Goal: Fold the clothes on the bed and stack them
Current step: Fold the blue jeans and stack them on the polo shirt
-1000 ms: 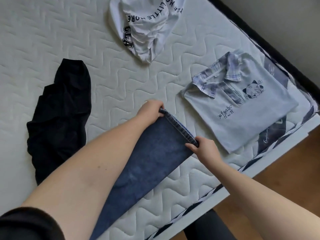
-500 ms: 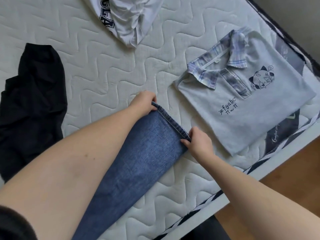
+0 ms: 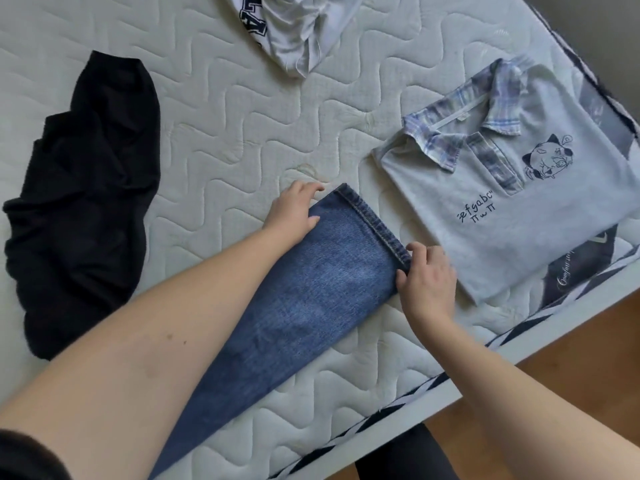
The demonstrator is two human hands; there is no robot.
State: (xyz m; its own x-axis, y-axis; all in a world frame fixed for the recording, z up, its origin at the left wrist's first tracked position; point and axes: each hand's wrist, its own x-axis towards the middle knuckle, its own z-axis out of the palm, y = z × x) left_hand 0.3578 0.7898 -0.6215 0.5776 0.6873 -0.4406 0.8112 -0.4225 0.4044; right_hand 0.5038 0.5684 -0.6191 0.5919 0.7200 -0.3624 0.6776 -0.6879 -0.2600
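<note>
Jeans (image 3: 311,292) lie stretched across the bed (image 3: 221,126), a blue denim leg running from the lower left up to its stitched hem near the middle of the mattress. At that hem both hands are at work, one at each corner and apart from each other. Her or his left hand (image 3: 294,211) rests on the far corner of the hem with the fingers loosely spread over the denim and onto the quilting; I cannot tell whether it pinches the cloth underneath. At the near corner the right hand (image 3: 427,278) curls its fingers over the hem's edge and grips it.

Just beside that right hand, to the right, sits a folded grey polo shirt (image 3: 519,216) with a plaid collar, a small cat drawing and some lettering on the chest; it lies on another dark folded piece (image 3: 581,268) that peeks out beneath it near the bed's edge. Well apart on the left, a black garment (image 3: 86,202) lies crumpled and unfolded. At the top, a white garment with dark lettering (image 3: 298,32) is bunched up, partly out of view. Beyond the bed's striped edge, a wooden floor (image 3: 561,368) shows at the lower right.
</note>
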